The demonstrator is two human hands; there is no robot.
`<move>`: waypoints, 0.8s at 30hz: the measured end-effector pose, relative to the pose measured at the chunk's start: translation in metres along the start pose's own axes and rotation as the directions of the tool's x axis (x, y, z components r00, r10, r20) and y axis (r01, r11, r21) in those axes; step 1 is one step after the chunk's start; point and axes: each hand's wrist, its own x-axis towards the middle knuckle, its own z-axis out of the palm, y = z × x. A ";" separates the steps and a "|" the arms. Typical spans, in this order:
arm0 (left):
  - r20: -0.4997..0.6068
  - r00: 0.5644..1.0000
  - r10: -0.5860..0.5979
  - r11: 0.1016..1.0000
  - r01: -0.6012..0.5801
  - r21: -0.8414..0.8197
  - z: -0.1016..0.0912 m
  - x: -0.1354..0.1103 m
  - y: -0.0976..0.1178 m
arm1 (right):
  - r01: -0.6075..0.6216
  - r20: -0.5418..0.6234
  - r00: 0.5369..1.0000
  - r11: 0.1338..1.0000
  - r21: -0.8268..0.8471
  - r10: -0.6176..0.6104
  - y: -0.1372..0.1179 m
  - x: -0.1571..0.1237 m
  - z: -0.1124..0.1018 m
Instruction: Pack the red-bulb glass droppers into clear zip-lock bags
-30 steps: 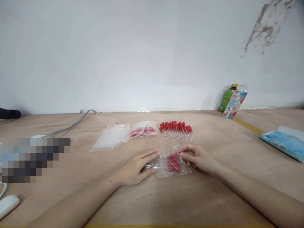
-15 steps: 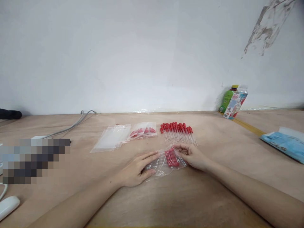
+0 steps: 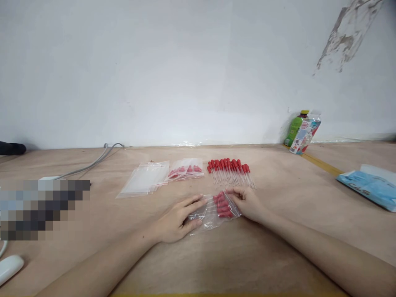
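A clear zip bag (image 3: 208,218) lies flat on the table in front of me, with several glass droppers inside. Their red rubber bulbs (image 3: 223,206) point right, toward the bag's mouth. My left hand (image 3: 181,218) rests over the bag's left end, fingers stretched and thumb apart. At the right end, my right hand (image 3: 246,204) pinches the upper edge near the opening between thumb and fingers; some of its fingers are hidden. Beyond the hands lies a row of loose red-bulbed droppers (image 3: 230,168). Left of it are filled bags (image 3: 185,170) of droppers.
A fanned stack of flat bags (image 3: 144,179) lies left of the filled ones. Farther right are a blue packet (image 3: 369,185) and a green bottle (image 3: 295,130) beside a carton (image 3: 305,136). A grey cable (image 3: 89,166), a blurred-out object and a white mouse (image 3: 10,268) sit left.
My right hand has shifted slightly left along the bag's mouth, and the bag's right end lies more gathered around the bulbs. The left hand stays nearly still.
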 end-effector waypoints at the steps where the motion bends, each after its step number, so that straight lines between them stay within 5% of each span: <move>1: -0.008 1.000 -0.003 1.000 0.003 0.007 0.000 0.000 0.000 | -0.002 0.021 1.000 1.000 -0.012 0.002 0.000 -0.001 -0.001; 8: -0.012 1.000 0.014 0.999 -0.013 0.051 0.000 0.001 -0.001 | -0.052 -0.019 0.999 0.989 -0.139 0.050 -0.005 -0.003 -0.013; 19: -0.034 0.998 0.047 0.999 -0.046 0.010 0.002 0.001 0.000 | -0.032 0.336 0.941 0.999 0.009 0.027 -0.016 -0.003 -0.024; 24: 0.002 0.992 0.124 0.992 -0.124 -0.033 -0.001 0.002 0.003 | -0.086 0.203 0.976 0.996 0.001 0.084 -0.016 -0.005 -0.018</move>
